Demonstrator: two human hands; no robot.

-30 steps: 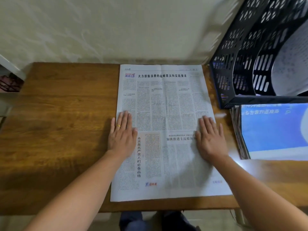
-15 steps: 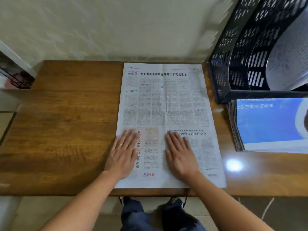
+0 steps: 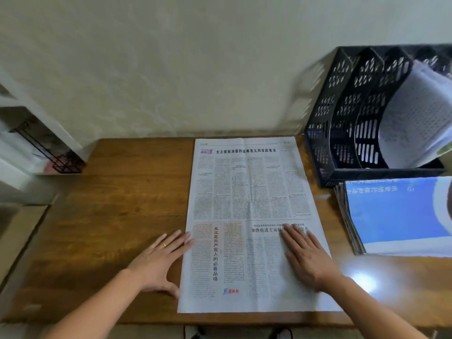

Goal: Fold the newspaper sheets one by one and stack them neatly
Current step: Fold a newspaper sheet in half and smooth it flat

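Note:
A newspaper sheet [image 3: 249,192] lies flat on the wooden table [image 3: 117,216], printed side up, its long side running away from me. My right hand [image 3: 304,256] rests flat on the sheet's lower right part, fingers straight. My left hand [image 3: 161,259] lies flat on the bare table just left of the sheet, fingertips touching its left edge; a gold ring is on one finger. A stack of newspapers [image 3: 396,216] with a blue page on top sits at the right.
A black perforated file rack [image 3: 347,118] stands at the back right with a curled sheet inside. A white shelf unit [image 3: 29,148] is off the table's left end. A wall runs behind the table. The table's front edge is near my arms.
My left hand has slid left off the sheet onto the table at its edge. My right hand has moved rightward across the lower half. The view has tilted up.

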